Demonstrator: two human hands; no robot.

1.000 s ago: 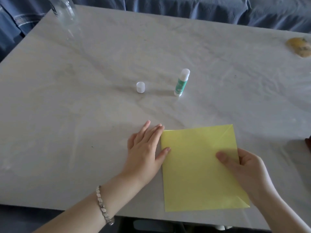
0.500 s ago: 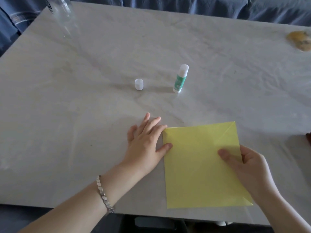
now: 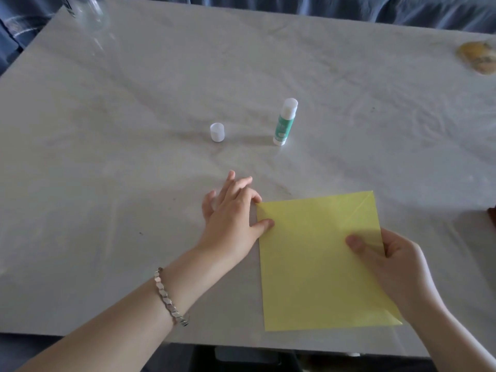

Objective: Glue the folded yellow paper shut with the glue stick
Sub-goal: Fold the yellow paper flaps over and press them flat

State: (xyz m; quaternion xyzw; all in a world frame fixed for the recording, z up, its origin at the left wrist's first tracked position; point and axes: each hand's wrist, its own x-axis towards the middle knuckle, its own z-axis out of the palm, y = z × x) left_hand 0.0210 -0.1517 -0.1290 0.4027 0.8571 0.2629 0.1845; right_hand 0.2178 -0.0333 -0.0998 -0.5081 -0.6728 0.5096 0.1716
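Observation:
A folded yellow paper [image 3: 316, 261] lies flat near the front edge of the table. My left hand [image 3: 230, 213] rests beside its left edge, fingers spread, thumb tip on the paper's upper left corner. My right hand [image 3: 397, 267] grips the paper's right edge, thumb on top and fingers underneath. The green-and-white glue stick [image 3: 285, 122] stands upright and uncapped further back. Its white cap [image 3: 217, 132] sits to its left.
The marbled grey table [image 3: 107, 183] ends close in front of me. A clear bottle [image 3: 86, 12] stands at the back left corner. A yellowish object [image 3: 477, 57] lies at the far right edge. Blue fabric lies beyond the table.
The view has shifted slightly. My left hand's fingers have lifted a little and moved up along the paper's left corner. My right hand keeps its grip.

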